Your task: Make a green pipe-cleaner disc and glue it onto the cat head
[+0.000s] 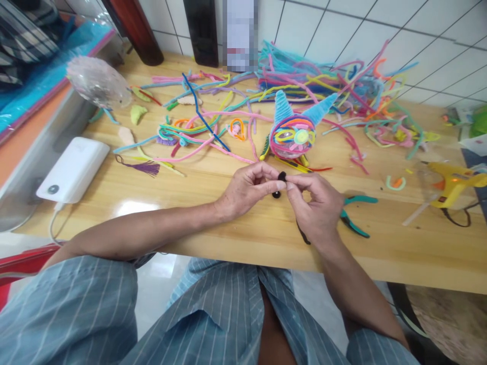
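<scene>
Over the front middle of the table, both hands meet fingertip to fingertip around a small coiled black pipe cleaner point(282, 176). My left hand point(245, 191) pinches it from one side with thumb and forefinger. From the other side, my right hand point(317, 205) grips it the same way. A straight black length point(303, 233) shows below my right palm; whether it joins the coil is hidden. Just beyond the fingers stands a round, colourful pipe-cleaner figure point(292, 136) with two pointed blue ears. Teal-handled pliers point(354, 225) lie right of my right hand, partly behind it.
Loose pipe cleaners point(213, 114) are strewn across the back, beside a large bundle point(304, 73) along the tiled wall. A yellow glue gun point(452, 180) sits at the right. Leftward are a white power bank point(74, 170) with a cable, a purple tassel point(141, 166) and a clear plastic object point(99, 81).
</scene>
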`<state>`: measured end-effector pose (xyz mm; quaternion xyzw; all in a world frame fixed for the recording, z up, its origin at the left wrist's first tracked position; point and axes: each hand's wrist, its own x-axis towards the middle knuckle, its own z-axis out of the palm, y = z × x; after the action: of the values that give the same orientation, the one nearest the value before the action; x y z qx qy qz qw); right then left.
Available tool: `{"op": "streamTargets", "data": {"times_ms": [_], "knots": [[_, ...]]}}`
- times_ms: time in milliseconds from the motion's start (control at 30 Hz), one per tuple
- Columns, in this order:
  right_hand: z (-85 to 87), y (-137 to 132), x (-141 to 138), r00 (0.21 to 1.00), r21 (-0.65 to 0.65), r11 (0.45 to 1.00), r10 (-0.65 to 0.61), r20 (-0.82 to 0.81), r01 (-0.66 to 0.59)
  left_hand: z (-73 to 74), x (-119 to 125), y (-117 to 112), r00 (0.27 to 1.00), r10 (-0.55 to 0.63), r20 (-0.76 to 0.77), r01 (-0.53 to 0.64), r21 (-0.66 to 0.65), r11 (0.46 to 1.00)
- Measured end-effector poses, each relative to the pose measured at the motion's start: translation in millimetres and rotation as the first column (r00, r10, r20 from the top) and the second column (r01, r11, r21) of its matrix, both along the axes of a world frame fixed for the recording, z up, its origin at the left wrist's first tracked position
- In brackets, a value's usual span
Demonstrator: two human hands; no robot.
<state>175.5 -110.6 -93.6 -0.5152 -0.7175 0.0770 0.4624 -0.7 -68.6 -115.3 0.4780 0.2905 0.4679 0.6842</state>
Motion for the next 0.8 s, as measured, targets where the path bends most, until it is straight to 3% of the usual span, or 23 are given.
{"op": "streamTargets", "data": {"times_ms": [100,367,567,800], "knots": [[1.3,1.6,4.9,1.000,0.031,0.999,-0.007,0.027,0.006,5.2,-4.2,3.3,0.997,-0.051,-0.052,0.050,-0.006,0.999],[-2.3,5.3,12.8,0.990,0.001,0.999,0.049,0.131,-0.050,12.4,-11.3,18.3,0.965,-0.225,-0.134,0.199,-0.184,0.963],[-0.4,5.4,12.9,0.990,0.042,0.998,0.035,0.137,-0.041,9.6,-10.3,15.9,0.986,-0.104,-0.133,0.084,-0.148,0.985],[2.9,1.1,5.5,0.997,-0.003,1.000,-0.010,0.073,0.010,5.6,-5.5,3.9,0.989,0.022,-0.146,-0.026,-0.030,0.999]]}}
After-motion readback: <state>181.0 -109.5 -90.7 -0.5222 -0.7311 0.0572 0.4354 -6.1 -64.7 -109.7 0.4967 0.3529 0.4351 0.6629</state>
